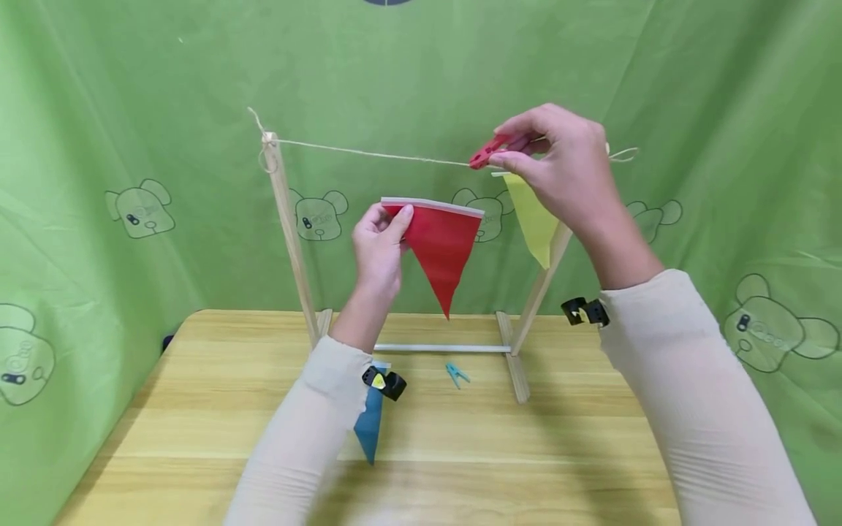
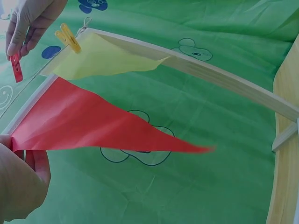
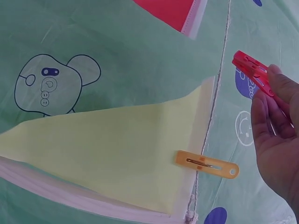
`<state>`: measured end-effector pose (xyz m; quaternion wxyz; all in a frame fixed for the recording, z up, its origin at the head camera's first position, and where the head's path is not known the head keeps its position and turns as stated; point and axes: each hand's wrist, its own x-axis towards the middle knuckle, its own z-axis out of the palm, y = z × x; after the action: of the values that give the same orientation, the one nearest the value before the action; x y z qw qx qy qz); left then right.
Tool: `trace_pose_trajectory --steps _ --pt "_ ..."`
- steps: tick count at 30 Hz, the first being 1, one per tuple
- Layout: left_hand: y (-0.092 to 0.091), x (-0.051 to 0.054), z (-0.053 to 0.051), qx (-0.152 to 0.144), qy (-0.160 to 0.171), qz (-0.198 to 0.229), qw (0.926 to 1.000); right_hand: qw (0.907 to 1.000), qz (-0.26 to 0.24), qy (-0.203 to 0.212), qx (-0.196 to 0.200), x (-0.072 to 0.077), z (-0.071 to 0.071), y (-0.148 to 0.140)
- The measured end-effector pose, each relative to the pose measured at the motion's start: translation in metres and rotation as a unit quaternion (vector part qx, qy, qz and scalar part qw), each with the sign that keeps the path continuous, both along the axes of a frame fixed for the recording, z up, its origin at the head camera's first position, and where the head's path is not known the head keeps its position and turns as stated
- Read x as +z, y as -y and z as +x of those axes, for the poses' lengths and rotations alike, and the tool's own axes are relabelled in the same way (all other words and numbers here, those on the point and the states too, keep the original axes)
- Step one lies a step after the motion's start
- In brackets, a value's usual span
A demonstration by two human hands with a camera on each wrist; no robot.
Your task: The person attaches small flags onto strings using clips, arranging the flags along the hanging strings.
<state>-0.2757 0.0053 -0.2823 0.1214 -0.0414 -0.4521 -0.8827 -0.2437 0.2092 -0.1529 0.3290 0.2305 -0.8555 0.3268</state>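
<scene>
My left hand (image 1: 381, 245) pinches a red triangular pennant (image 1: 444, 245) by the left end of its white top band, below the string (image 1: 368, 152). The pennant hangs point down, apart from the string. A red clothespin (image 1: 485, 152) is pinched between the thumb and fingers of my right hand (image 1: 559, 157); the right wrist view shows it beside the string, not on it. Near that hand a yellow pennant (image 2: 103, 58) hangs at the string's right end, held there by an orange-yellow clothespin (image 3: 208, 164). In the head view my right hand covers that clothespin.
The string is tied between two wooden posts (image 1: 289, 234), joined low down by a white rod (image 1: 447, 348). On the wooden table (image 1: 559, 438) lie a light-blue clothespin (image 1: 457, 375) and a blue pennant (image 1: 371, 424), partly behind my left sleeve. Green printed cloth (image 1: 421, 66) surrounds the table.
</scene>
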Motion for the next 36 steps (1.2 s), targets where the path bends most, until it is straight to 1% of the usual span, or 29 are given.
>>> trace_pose_trajectory --steps 4,7,11,13,16,21,25,30,36 --pt "0.000 0.003 -0.002 0.001 0.004 -0.001 1.0000 0.9999 0.008 0.010 0.000 0.005 -0.002 0.001" --pt "-0.001 0.006 -0.004 0.000 0.002 -0.002 1.0000 0.9996 0.012 0.027 -0.003 0.008 -0.003 0.002" --pt "-0.004 0.010 -0.004 -0.001 -0.005 0.000 1.0000 0.9987 0.022 0.043 -0.015 0.013 -0.004 0.001" --pt "-0.005 0.012 -0.004 -0.001 -0.006 0.002 1.0000 0.9984 0.029 0.045 -0.020 0.016 -0.005 0.000" --pt "-0.006 0.015 -0.005 0.000 -0.006 0.004 1.0000 0.9975 0.048 0.045 -0.027 0.020 -0.006 0.000" --pt "-0.009 0.020 -0.006 0.001 -0.002 0.002 1.0000 0.9942 0.083 0.059 -0.035 0.025 -0.008 0.001" --pt "-0.011 0.023 -0.007 0.001 0.003 -0.001 1.0000 0.9927 0.095 0.065 -0.036 0.029 -0.012 0.002" --pt "-0.014 0.026 -0.007 0.001 0.002 0.000 1.0000 0.9891 0.105 0.092 -0.047 0.034 -0.016 0.002" --pt "-0.017 0.028 -0.007 -0.003 0.004 0.007 1.0000 0.9847 0.114 0.124 -0.046 0.036 -0.019 0.001"
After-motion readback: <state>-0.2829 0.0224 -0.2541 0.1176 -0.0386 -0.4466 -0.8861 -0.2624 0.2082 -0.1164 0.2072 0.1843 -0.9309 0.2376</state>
